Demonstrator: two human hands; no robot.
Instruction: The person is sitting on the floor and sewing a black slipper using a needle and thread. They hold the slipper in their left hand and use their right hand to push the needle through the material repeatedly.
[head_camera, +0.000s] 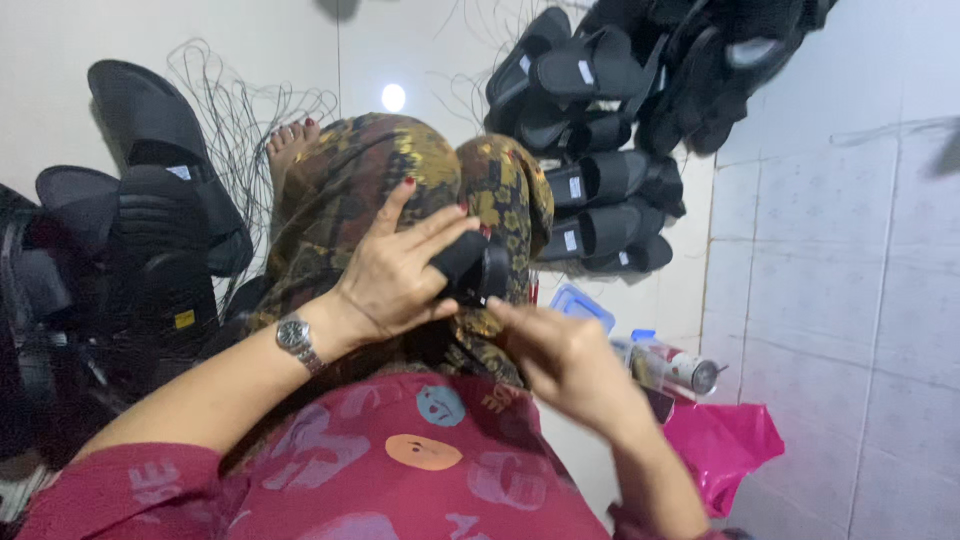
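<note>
My left hand (400, 270) grips a black slide sandal (472, 268) over my lap, fingers wrapped across its top; a watch is on that wrist. My right hand (560, 355) is blurred, just below and right of the sandal, its fingertips touching the sandal's near edge. I sit on the floor with patterned fabric (400, 170) over my knees, and a bare foot (290, 140) shows beyond them.
A heap of black sandals (600, 120) lies ahead at the right. More black sandals (150, 200) lie at the left beside loose thin threads (240, 110). A blue-lidded box (582, 305), a bottle (670, 362) and a pink plastic bag (725, 445) sit on the white tiled floor (850, 300).
</note>
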